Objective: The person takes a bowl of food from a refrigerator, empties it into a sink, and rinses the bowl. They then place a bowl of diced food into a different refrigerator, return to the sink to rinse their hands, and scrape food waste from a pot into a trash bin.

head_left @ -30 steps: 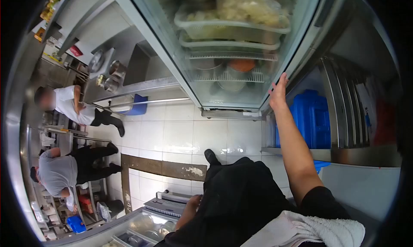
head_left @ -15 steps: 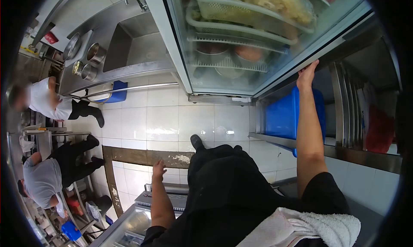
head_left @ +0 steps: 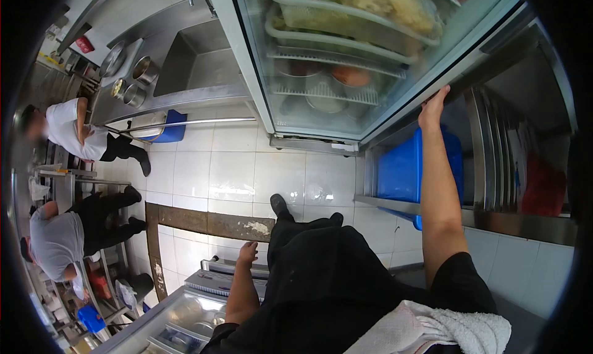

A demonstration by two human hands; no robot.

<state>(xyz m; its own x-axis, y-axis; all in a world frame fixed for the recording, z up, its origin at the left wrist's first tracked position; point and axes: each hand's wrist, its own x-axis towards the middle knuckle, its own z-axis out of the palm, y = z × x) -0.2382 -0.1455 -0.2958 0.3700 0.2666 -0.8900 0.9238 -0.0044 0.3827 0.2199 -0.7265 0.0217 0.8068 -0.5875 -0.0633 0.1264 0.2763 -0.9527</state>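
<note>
My right hand (head_left: 433, 109) rests against the side edge of a glass-door fridge (head_left: 336, 124), with its fingertips on the frame. Behind the glass are racks with white baskets (head_left: 346, 14) of food, and reddish items lower down. My left hand (head_left: 248, 254) hangs low beside my black apron (head_left: 327, 274), fingers loosely curled and partly spread, with nothing seen in it. Below it stands a steel counter unit (head_left: 185, 317). A white towel (head_left: 432, 332) lies near my right upper arm.
Two people (head_left: 77, 129) stand at the left. A steel sink (head_left: 201, 58) with pots (head_left: 145, 70) is at the upper left. A blue bin (head_left: 398, 175) sits under a steel shelf beside the fridge, near stacked metal trays (head_left: 491, 150).
My left hand has moved slightly right and down. My right hand stays at the fridge edge. The person at the upper left has turned a little, and the view has shifted slightly.
</note>
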